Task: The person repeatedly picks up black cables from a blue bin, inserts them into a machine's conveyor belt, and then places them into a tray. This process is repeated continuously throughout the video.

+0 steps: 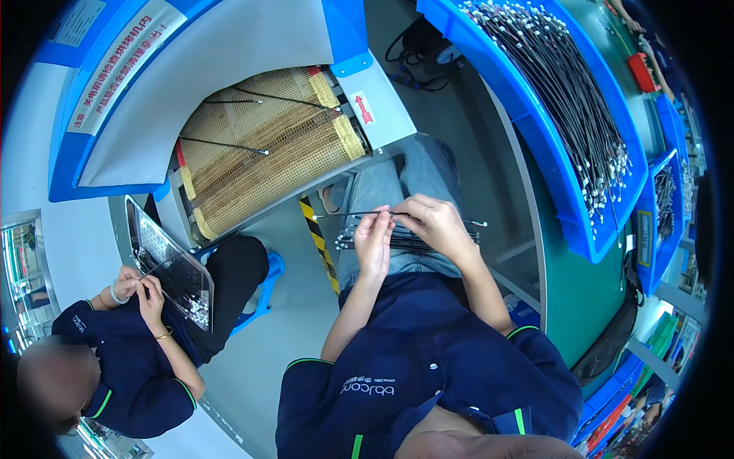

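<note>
Between my two hands a thin black cable [348, 213] runs from side to side above my lap, with a small pale connector at each end. My left hand [374, 243] pinches it near its middle. Right beside it, my right hand [437, 228] has its thumb and fingers closed on the same cable; the fingertips of both hands nearly meet. Below them, across my thighs, lies a bundle of similar black cables [409, 242], partly hidden by my hands.
Ahead on the left, a machine's mesh conveyor belt [267, 164] carries several black cables. A large blue bin [527, 145] full of cables stands on a green table [581, 294] to my right. At far left a seated co-worker handles a cable over a clear tray [212, 294].
</note>
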Available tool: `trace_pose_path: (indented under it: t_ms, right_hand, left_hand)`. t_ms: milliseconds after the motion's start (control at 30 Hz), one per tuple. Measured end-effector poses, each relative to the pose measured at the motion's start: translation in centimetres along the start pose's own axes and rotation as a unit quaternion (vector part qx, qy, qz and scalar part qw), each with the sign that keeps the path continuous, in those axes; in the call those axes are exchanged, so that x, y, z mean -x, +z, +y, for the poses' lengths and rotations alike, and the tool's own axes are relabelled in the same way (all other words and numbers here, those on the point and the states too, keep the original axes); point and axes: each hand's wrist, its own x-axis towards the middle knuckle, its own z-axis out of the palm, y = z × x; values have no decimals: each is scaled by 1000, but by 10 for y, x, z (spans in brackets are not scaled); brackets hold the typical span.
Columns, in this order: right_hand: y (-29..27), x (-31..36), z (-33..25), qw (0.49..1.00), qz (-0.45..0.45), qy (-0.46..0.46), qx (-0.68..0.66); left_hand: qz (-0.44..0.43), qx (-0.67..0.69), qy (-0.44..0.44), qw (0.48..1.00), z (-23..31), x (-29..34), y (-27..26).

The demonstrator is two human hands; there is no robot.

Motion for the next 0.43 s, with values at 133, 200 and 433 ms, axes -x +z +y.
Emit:
trace_pose_path:
  t_ms: [133,200,433]
  right_hand:
    - [-2,0,0,1000,-3,-2,17]
    - [-5,0,4,999,11,-12,34]
    - [-39,11,17,996,30,6,83]
  left_hand:
    - [9,-9,7,1000,3,0,-3]
    - [22,-6,18,1000,6,-1,-6]
    - [58,12,47,997,19,-13,-22]
